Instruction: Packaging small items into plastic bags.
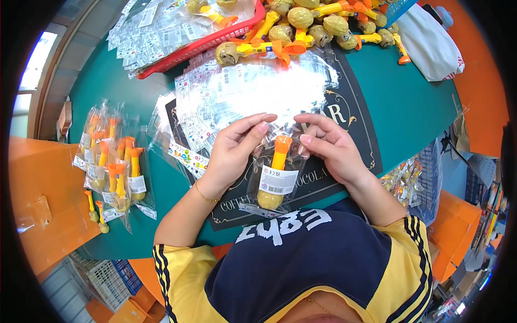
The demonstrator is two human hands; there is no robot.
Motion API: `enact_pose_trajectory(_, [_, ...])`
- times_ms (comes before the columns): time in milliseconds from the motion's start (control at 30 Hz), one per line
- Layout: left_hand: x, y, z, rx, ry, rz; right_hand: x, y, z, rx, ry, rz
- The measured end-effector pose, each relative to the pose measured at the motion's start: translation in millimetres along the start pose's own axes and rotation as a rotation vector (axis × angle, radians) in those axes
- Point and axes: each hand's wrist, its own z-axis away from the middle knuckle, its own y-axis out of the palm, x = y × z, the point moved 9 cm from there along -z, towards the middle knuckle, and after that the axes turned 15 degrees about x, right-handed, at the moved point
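A clear plastic bag (pixel 289 200) with a white printed label lies in front of me, near the table's edge. Inside it is a toy (pixel 279 160) with a yellow stick handle, an orange flared end and a round tan head. The orange end points away from me, the head toward me. My left hand (pixel 236 146) pinches the bag's upper left side between thumb and fingers. On the upper right side, my right hand (pixel 333 146) has its fingers curled at the plastic. Flat clear bags (pixel 231 91) with labels lie spread just beyond both hands.
Loose yellow toys (pixel 301 32) are heaped at the back. A red basket (pixel 215 46) there holds more flat bags. Bagged toys (pixel 110 161) lie at the left, beside an orange box (pixel 46 199). A black printed mat (pixel 355 129) covers part of the green table (pixel 420 113).
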Motion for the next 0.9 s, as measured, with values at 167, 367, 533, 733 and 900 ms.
enact_pose_trajectory(167, [10, 1, -3, 0.066, 0.039, 0.234, -10, -4, 6, -0.096, 0.121, -0.146])
enact_pose_trajectory(367, [12, 4, -5, 0.123, 0.084, 0.379, -15, -7, 4, -0.007, 0.066, -0.281])
enact_pose_trajectory(533, [11, 11, -6, 0.164, 0.083, 0.485, -12, -5, 3, 0.053, 0.053, -0.262])
enact_pose_trajectory(733, [14, 13, -6, 0.23, 0.068, 0.527, -3, 0, 3, 0.181, 0.033, -0.08])
enact_pose_trajectory(900, [7, 20, -5, 0.3, 0.086, 0.527, 14, 3, 6, 0.224, 0.032, 0.166])
